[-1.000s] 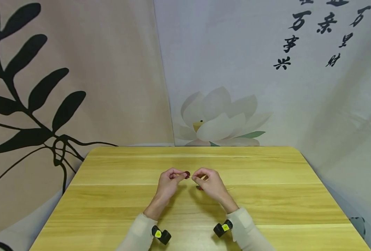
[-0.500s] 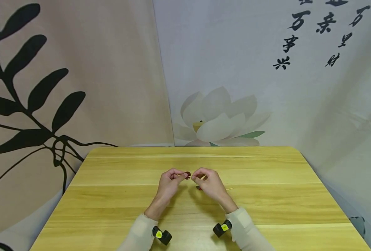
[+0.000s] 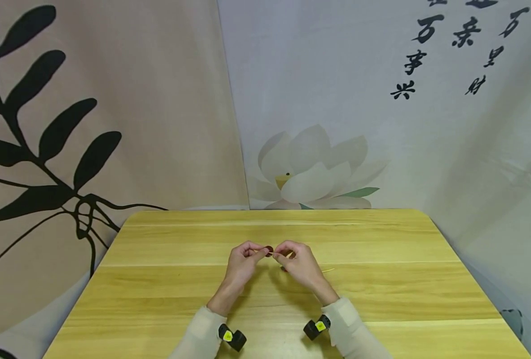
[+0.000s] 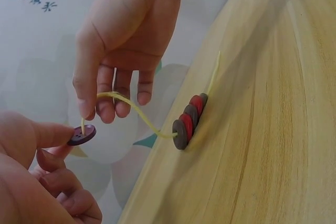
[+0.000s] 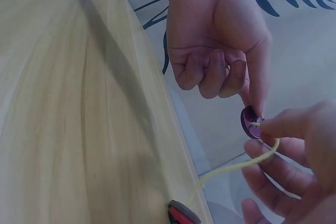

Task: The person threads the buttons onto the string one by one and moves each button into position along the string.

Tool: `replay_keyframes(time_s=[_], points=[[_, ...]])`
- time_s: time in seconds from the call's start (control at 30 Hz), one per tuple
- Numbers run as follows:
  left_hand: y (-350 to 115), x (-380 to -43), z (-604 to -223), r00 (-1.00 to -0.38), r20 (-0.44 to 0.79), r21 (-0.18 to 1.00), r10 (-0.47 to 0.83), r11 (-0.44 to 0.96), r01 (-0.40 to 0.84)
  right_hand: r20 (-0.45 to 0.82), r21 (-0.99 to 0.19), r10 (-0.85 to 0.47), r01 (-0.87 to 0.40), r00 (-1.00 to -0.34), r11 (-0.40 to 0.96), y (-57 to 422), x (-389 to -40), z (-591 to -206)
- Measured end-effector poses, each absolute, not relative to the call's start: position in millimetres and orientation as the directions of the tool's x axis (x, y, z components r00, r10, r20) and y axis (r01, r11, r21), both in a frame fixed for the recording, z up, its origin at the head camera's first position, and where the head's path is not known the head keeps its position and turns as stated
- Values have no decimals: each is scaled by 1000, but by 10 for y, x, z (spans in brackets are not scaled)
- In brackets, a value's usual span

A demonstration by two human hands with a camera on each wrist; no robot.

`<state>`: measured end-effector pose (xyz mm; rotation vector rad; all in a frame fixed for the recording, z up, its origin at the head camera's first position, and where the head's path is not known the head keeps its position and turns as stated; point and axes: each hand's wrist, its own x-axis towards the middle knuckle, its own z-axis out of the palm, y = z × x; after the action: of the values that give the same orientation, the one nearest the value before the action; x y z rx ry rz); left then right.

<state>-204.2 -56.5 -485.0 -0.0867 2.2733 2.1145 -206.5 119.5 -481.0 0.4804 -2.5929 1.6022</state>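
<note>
My left hand (image 3: 242,262) pinches a dark purple-red button (image 4: 76,138) by its edge between thumb and fingers. Facing it, my right hand (image 3: 304,263) pinches a yellow cord (image 4: 137,109) close to the button. The cord's tip is at the holes in the button's face, as the right wrist view also shows. From my right fingers the cord sags down to a row of grey and red buttons (image 4: 187,121) threaded on it, resting on the table. Its other end sticks out past that row. In the head view my right hand mostly covers the row.
Both hands are over the middle of a wooden table (image 3: 180,289). Behind the table's far edge hangs a pale cloth backdrop (image 3: 319,75) printed with a flower, leaves and writing. Each sleeve carries a small black wrist camera (image 3: 232,337).
My right fingertips have come slightly closer to the button, closing the small gap between the hands. The left hand has barely moved and still holds the button.
</note>
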Motion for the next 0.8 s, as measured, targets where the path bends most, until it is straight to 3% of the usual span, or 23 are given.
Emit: replay_keyframes(time_s=[0.8], points=[[-519, -2044, -4864, -998, -63, 996, -11, 64, -63, 288, -822, -228, -362, -930, 439, 1167, -2081, -4858]])
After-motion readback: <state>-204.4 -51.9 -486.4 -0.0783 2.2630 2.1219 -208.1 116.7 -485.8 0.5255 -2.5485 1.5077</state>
